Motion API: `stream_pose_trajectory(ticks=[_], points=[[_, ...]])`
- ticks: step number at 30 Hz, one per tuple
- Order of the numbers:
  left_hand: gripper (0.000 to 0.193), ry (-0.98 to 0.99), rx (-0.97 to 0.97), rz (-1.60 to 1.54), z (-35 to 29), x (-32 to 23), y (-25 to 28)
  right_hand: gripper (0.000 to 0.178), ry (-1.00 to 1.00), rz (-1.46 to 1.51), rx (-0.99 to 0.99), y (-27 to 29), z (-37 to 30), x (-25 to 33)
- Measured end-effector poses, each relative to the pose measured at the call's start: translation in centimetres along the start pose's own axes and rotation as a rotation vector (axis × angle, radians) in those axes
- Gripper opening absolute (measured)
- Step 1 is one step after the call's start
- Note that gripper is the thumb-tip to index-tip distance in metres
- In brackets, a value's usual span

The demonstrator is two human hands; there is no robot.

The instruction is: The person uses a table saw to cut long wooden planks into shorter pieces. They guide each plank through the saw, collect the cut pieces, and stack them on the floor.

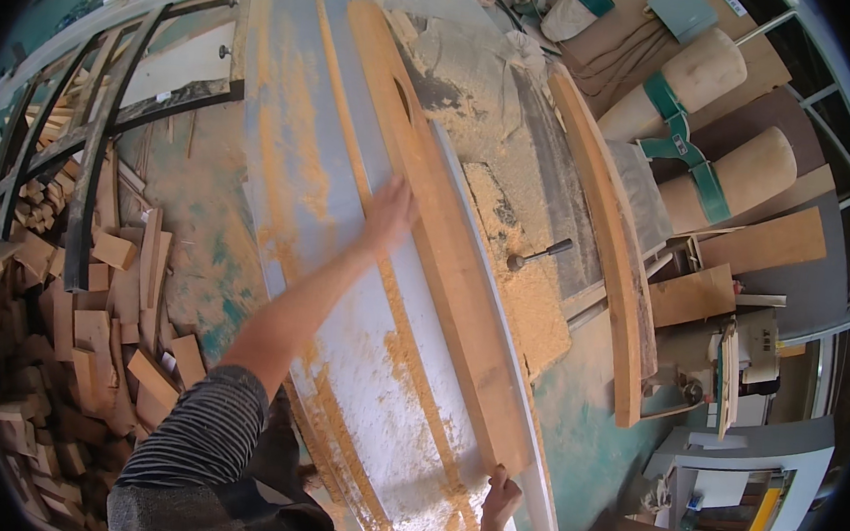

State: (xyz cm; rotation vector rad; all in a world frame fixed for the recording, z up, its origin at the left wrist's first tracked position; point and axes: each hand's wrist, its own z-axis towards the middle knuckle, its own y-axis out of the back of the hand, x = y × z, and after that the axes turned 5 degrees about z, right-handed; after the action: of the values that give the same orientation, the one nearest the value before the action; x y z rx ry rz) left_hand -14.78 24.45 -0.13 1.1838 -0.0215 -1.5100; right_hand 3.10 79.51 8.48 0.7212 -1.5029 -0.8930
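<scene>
Long, tan, straight-sided wooden board lies lengthwise on the pale, sawdust-streaked metal tabletop, w/ a dark elongated gap nr its far end. Prob. mid-job: board's laid out & both hands are on it; clearing it off the tabletop is left. Can't tell if its R edge is already worked. L hand has a loose, part-open grip, fingers laid on board's L edge abt midway, not wrapped round. R hand is at the near end, fingers curled, touching; can't tell if that grip pinches the wood or just pushes. Just R of board: loose tan sawdust & a black-handled metal lever. Further R, a 2nd long, thick wooden board w/ a dark edge. Well L, on the floor: a heap of brown wooden offcuts.
</scene>
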Motion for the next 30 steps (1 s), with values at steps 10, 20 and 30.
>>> stream_pose_trajectory(ticks=[10,20,30], points=[[0.024,0.071,-0.096,0.004,-14.2,-14.9,0.0,0.055,0.111,0.152,0.156,-0.9,1.5,-3.9],[0.024,0.076,-0.184,0.105,-14.2,-15.0,-0.7,0.037,0.264,0.204,0.274,0.6,1.8,-3.6],[0.029,0.159,-0.081,0.087,-13.1,-13.8,-0.6,0.040,0.206,0.201,0.281,0.0,2.2,-1.8]])
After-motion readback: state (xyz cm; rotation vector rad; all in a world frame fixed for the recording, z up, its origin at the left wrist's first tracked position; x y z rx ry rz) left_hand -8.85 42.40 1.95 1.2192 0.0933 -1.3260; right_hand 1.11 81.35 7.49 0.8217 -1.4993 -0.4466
